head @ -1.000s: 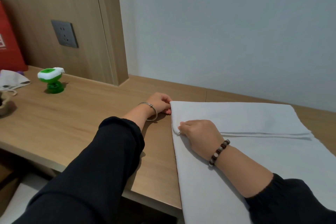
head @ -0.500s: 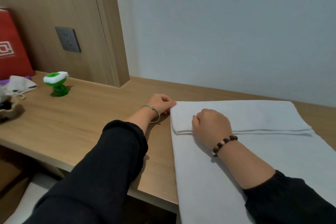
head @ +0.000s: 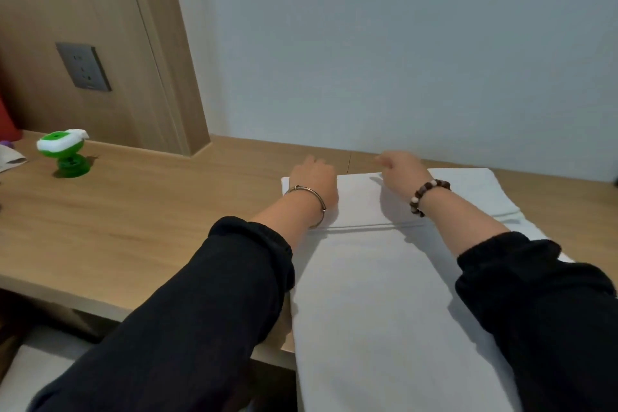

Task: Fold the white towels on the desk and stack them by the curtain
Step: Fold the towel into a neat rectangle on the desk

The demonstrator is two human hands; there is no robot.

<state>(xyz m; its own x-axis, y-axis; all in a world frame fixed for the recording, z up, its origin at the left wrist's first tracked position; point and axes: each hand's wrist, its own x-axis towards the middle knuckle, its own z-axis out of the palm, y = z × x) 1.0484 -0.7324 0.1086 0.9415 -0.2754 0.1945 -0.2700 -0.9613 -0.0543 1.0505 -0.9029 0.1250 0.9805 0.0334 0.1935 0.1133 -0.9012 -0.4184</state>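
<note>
A white towel lies lengthwise on the wooden desk, with its near end hanging over the front edge. Its far end is folded back into a doubled band near the wall. My left hand rests on the far left corner of that band, its fingers hidden beyond the knuckles. My right hand sits at the band's far edge toward the middle, blurred, fingers stretched out to the left and touching the cloth.
A small green and white gadget stands at the desk's far left, beside a scrap of white cloth and a red bag. A grey wall socket sits in the wood panel. A plain pale wall runs behind the towel.
My right hand left the fold line and went to the band's far edge. My left hand moved from beside the towel's left edge onto its far left corner. The camera came closer.
</note>
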